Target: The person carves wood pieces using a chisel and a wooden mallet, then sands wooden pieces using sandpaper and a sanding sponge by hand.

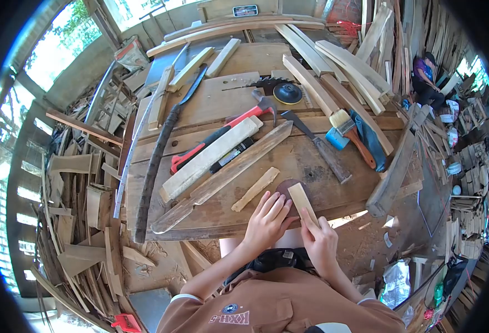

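Note:
My right hand grips the lower end of a short pale wooden strip, which slants up and to the left over the near table edge. Behind the strip lies a round dark-brown disc, seemingly a sanding disc, partly covered by strip and fingers. My left hand holds the disc's left side, fingers bent and close together, thumb near the strip. Just beyond my left hand rests a small rough piece of wood. A long pointed wooden stake lies farther left.
The wooden table carries a red-handled claw hammer, a long blade, a chisel-like tool, a paintbrush, a black round pad and several planks. Scrap wood piles up left. A person sits far right.

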### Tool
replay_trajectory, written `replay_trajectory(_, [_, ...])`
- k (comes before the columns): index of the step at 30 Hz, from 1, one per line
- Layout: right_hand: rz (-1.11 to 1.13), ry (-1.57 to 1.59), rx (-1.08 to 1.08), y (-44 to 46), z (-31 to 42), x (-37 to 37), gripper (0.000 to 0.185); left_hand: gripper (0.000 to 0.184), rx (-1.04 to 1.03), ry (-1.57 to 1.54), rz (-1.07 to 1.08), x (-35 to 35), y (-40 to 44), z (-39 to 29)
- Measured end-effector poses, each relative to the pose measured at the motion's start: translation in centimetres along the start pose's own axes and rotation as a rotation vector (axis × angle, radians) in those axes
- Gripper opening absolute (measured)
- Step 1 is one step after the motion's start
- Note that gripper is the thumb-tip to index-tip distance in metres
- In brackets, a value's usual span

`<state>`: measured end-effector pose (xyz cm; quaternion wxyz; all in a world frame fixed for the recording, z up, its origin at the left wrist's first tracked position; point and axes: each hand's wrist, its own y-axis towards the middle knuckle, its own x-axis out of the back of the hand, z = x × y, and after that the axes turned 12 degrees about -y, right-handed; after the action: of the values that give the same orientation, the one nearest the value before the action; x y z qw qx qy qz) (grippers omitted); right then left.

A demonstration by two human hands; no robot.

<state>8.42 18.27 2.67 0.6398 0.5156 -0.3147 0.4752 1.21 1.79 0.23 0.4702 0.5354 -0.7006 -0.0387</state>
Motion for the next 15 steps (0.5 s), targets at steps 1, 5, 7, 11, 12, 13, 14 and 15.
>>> replay_trajectory(1, [-0.029, -0.005, 0.015, 0.4, 0.3, -0.2, 0.043, 0.048, 0.001, -0.007, 0.007, -0.2, -0.2, 0.0])
replay_trajectory(5, [-0.037, 0.02, 0.014, 2.0, 0.9, -0.7, 0.042, 0.046, -0.015, 0.018, 0.05, 0.3, 0.0, -0.1])
replay_trajectory(7, [-0.024, 0.069, -0.01, 1.1, 0.6, -0.4, 0.041, 0.046, -0.028, 0.029, 0.031, 0.2, -0.2, -0.1])
replay_trajectory(11, [-0.024, 0.034, 0.029, 0.7, 0.0, -0.6, 0.042, 0.044, -0.027, 0.012, 0.03, 0.1, -0.1, -0.1])
replay_trajectory(12, [-0.04, 0.041, 0.035, 2.2, 0.4, -0.8, 0.041, 0.044, -0.026, 0.008, 0.042, 0.1, -0.1, 0.0])
replay_trajectory(13, [-0.056, 0.051, 0.037, 2.7, 0.7, -0.9, 0.04, 0.044, -0.025, 0.005, 0.051, 0.1, -0.3, -0.2])
replay_trajectory(14, [-0.037, -0.013, 0.048, 2.7, 0.6, -1.1, 0.044, 0.044, -0.03, 0.007, 0.053, 0.1, -0.2, -0.1])
replay_trajectory(15, [-0.038, 0.001, 0.036, 2.1, 0.5, -0.9, 0.044, 0.044, -0.035, 0.015, 0.054, 0.3, -0.1, 0.0])
